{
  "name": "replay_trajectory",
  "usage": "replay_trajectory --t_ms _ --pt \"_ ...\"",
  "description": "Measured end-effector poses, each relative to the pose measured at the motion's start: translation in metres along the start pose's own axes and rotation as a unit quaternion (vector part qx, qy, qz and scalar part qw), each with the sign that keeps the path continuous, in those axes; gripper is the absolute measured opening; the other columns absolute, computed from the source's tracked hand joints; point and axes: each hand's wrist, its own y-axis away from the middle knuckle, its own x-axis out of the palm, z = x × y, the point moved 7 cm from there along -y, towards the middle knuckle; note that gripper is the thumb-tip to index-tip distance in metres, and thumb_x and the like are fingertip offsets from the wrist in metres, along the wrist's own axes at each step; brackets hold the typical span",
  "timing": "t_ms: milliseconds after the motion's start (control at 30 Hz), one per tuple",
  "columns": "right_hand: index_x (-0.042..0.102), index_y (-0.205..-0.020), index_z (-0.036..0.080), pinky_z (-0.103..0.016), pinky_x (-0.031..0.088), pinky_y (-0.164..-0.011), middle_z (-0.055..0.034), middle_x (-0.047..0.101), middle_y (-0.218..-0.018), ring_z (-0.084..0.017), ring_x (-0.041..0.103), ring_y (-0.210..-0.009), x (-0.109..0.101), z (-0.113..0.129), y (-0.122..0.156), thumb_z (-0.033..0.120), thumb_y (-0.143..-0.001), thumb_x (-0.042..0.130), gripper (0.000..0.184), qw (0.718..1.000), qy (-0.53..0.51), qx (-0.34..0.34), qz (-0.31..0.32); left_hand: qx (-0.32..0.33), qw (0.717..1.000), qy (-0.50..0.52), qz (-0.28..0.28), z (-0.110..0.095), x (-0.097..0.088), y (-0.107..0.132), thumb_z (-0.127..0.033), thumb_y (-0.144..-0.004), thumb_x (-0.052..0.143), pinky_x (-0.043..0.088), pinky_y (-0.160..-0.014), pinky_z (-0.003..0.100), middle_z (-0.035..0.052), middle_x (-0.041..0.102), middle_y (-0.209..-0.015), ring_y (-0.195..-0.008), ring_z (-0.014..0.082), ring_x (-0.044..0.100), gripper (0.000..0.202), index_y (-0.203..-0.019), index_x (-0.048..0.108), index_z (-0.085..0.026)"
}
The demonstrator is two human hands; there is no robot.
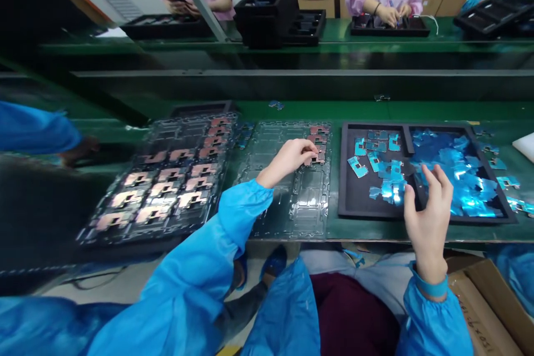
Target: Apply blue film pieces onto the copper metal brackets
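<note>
My left hand is over the clear plastic tray, its fingertips pinched on a copper-coloured circuit board in the right-hand column. Other copper-coloured boards lie just behind it in the same column. My right hand hovers above the black foam tray, fingers apart and holding nothing. Blue-filmed circuit boards lie in the left compartment of that tray. Crumpled pieces of shiny blue film fill much of the right compartment.
A second clear tray with several copper-coloured boards stands at left. Loose blue boards lie right of the foam tray. A cardboard box is at lower right. Co-workers sit across the bench beside stacked black trays; a blue sleeve shows at left.
</note>
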Motion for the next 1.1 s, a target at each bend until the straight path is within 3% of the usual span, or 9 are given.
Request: replay_trajectory --t_ms 200,400,467,567,700,800,933,1033,1100 --pt "0.061 -0.153 0.024 -0.064 0.048 -0.125 -0.0197 0.052 -0.163 -0.036 0.051 -0.156 0.001 0.003 -0.001 0.039 -0.11 0.061 0.046 1.0 -0.018 -0.001 -0.01 0.058 0.994 -0.095 0.004 -0.007 0.006 0.003 -0.018 -0.099 0.063 0.051 -0.094 0.039 0.0098 0.078 -0.107 -0.103 0.0282 0.071 0.019 -0.096 0.082 -0.02" --pt "0.065 -0.149 0.025 -0.063 0.051 -0.123 -0.0174 0.054 -0.163 -0.034 0.055 -0.153 0.001 0.002 0.0 0.034 -0.11 0.061 0.04 0.999 -0.037 0.021 -0.022 0.106 0.982 -0.157 0.009 -0.024 0.001 0.002 -0.021 -0.103 0.062 0.054 -0.094 0.04 0.0091 0.077 -0.104 -0.102 0.0281 0.068 0.021 -0.103 0.083 -0.024" --pt "0.066 -0.148 0.026 -0.061 0.053 -0.121 -0.0165 0.056 -0.161 -0.034 0.057 -0.151 -0.002 0.003 0.0 0.031 -0.11 0.061 0.038 0.998 -0.045 0.028 -0.028 0.12 0.978 -0.171 -0.009 -0.04 -0.003 -0.02 -0.024 -0.106 0.058 0.055 -0.095 0.042 0.0109 0.077 -0.107 -0.104 0.0297 0.069 0.025 -0.106 0.083 -0.023" --pt "0.067 -0.146 0.026 -0.054 0.059 -0.117 -0.0153 0.063 -0.155 -0.031 0.063 -0.146 -0.006 0.008 0.002 0.024 -0.109 0.06 0.037 0.997 -0.061 0.026 -0.039 0.12 0.975 -0.184 -0.036 -0.076 0.002 -0.088 -0.027 -0.109 0.053 0.054 -0.105 0.045 0.0122 0.078 -0.12 -0.118 0.0318 0.068 0.029 -0.118 0.081 -0.022" --pt "0.067 -0.146 0.026 -0.038 0.065 -0.107 -0.0123 0.07 -0.147 -0.024 0.07 -0.136 -0.001 0.019 0.016 0.014 -0.108 0.059 0.041 0.996 -0.083 -0.001 -0.027 0.097 0.977 -0.185 -0.043 -0.125 0.04 -0.21 -0.028 -0.112 0.053 0.049 -0.119 0.047 0.0162 0.075 -0.137 -0.134 0.032 0.064 0.033 -0.135 0.074 -0.016" --pt "0.069 -0.144 0.026 -0.032 0.067 -0.103 -0.0118 0.072 -0.144 -0.023 0.074 -0.13 0.007 0.022 0.034 0.013 -0.107 0.057 0.041 0.996 -0.092 0.003 -0.017 0.062 0.982 -0.175 -0.025 -0.147 0.076 -0.276 -0.036 -0.108 0.067 0.054 -0.114 0.053 0.0157 0.073 -0.138 -0.128 0.031 0.068 0.034 -0.135 0.071 -0.015" --pt "0.073 -0.139 0.028 -0.031 0.068 -0.099 -0.0102 0.076 -0.14 -0.022 0.079 -0.12 0.015 0.023 0.047 0.015 -0.106 0.058 0.039 0.995 -0.087 0.046 -0.013 0.038 0.988 -0.148 -0.006 -0.163 0.102 -0.306 -0.038 -0.103 0.076 0.058 -0.109 0.055 0.0128 0.072 -0.135 -0.125 0.0307 0.07 0.033 -0.127 0.072 -0.016" --pt "0.073 -0.135 0.025 -0.029 0.068 -0.098 -0.011 0.077 -0.137 -0.021 0.08 -0.117 0.011 0.024 0.037 0.013 -0.103 0.057 0.037 0.993 -0.105 0.044 -0.023 0.03 0.993 -0.113 -0.008 -0.17 0.089 -0.298 -0.024 -0.096 0.077 0.056 -0.11 0.056 0.0174 0.077 -0.122 -0.123 0.0366 0.071 0.019 -0.111 0.076 -0.013" --pt "0.073 -0.133 0.023 -0.031 0.068 -0.099 -0.0124 0.077 -0.135 -0.022 0.081 -0.116 0.003 0.022 0.025 0.01 -0.102 0.056 0.038 0.989 -0.138 0.04 -0.03 0.023 0.996 -0.086 -0.001 -0.171 0.071 -0.274 -0.022 -0.093 0.075 0.06 -0.104 0.051 0.0169 0.081 -0.111 -0.113 0.0353 0.076 0.015 -0.105 0.076 -0.013"
